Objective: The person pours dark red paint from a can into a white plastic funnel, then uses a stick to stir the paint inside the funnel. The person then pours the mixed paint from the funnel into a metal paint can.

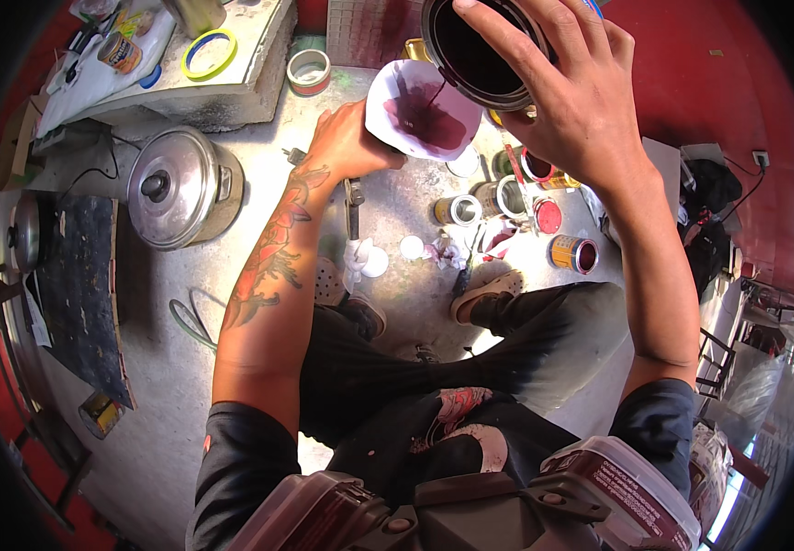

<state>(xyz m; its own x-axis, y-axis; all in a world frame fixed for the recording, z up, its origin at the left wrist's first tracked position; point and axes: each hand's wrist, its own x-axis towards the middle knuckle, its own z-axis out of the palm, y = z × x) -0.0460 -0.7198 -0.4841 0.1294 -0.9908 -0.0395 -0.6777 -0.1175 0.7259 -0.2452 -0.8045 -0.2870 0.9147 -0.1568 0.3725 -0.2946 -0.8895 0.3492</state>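
Observation:
My left hand [346, 140] is closed around a white cup-like container [381, 106] with a wavy rim. Dark red liquid [426, 124] coats part of its inside. Above and to the right, my right hand [576, 87] grips a paint can [484, 55], tipped with its mouth toward the cup. A thin dark stream [436, 95] runs from the can's lip into the cup. The cup hides most of my left fingers.
Several opened paint cans, including a red-filled one [573, 254], stand on the floor near my feet, beside a red lid [547, 217]. At left sit a lidded metal pot [181, 188] and a dark board [76, 285]. A concrete block [232, 96] bears a yellow ring [209, 55].

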